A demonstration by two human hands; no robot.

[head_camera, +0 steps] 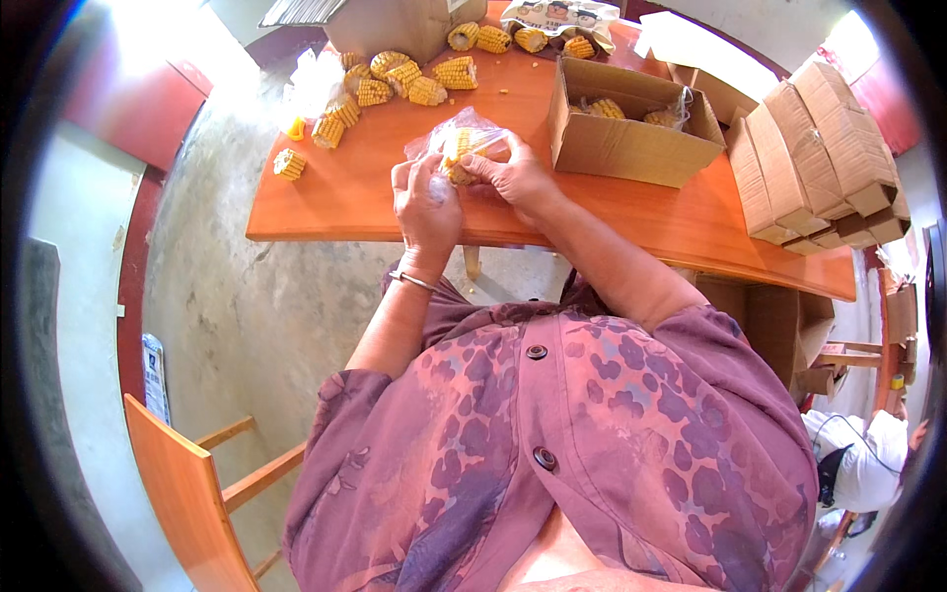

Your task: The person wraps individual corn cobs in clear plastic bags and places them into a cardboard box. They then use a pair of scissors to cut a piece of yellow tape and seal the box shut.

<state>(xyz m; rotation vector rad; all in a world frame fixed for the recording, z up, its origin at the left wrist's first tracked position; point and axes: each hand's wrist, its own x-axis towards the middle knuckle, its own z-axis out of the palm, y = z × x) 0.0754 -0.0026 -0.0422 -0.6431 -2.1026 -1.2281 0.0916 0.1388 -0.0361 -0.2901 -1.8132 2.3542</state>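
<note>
Over the front part of the wooden table (333, 211), a piece of corn cob (464, 148) is held between both hands, partly inside a clear plastic bag (436, 137). My left hand (429, 200) grips the bag and the cob's left side. My right hand (518, 174) has its thumb on the cob and its fingers behind the plastic. Several cut corn pieces (403, 78) lie in a loose group beyond my hands, and a single piece (289, 164) sits near the left edge. An open cardboard box (629, 152) to the right holds bagged corn.
Stacked folded cardboard boxes (814, 159) stand at the table's right end. A larger carton (392, 26) and a printed bag (562, 18) are at the far side. Thin plastic bags (317, 85) lie at the far left. A wooden chair (177, 488) is at lower left.
</note>
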